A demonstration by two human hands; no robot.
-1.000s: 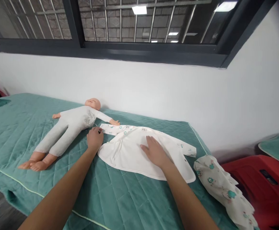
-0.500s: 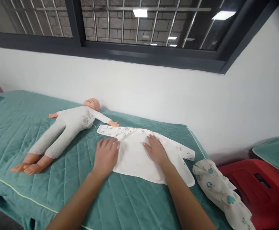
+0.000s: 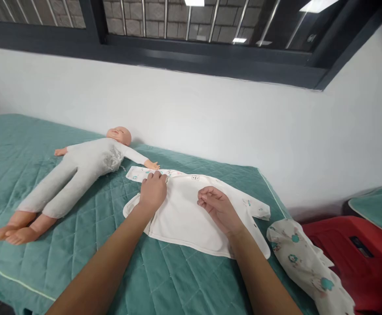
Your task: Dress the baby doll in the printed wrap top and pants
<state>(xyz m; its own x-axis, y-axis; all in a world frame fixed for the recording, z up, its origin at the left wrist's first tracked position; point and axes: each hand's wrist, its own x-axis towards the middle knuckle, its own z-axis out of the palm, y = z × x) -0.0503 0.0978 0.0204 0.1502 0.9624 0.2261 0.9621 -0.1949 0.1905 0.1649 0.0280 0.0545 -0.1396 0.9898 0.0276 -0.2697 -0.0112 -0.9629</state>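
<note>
A white baby shirt (image 3: pixel 191 214) lies spread on the green quilted cover (image 3: pixel 178 284), its inside facing up and its printed sleeves stretched to both sides. At the shirt's left side, by the sleeve seam, my left hand (image 3: pixel 154 190) is closed with its fingertips on the cloth edge; the fingers partly hide what they grip. My right hand (image 3: pixel 219 208) is over the middle of the shirt, its fingers curled and tips pressed together, with nothing visible in them. A baby doll (image 3: pixel 86 162) in a pale cloth body lies on its back to the left, one hand touching the left sleeve.
A bundled white cloth with green print (image 3: pixel 309 262) lies at the right edge of the cover. Beyond it stands a red plastic stool (image 3: pixel 338 236) with green fabric (image 3: pixel 377 208) behind. A white wall (image 3: pixel 210 118) and a dark-framed window (image 3: pixel 210 57) rise behind the bed.
The shirt's left flap now lies out to the left. My left hand has moved up toward the sleeve seam. My right hand, flat on the shirt before, has curled its fingers. The view has tilted down.
</note>
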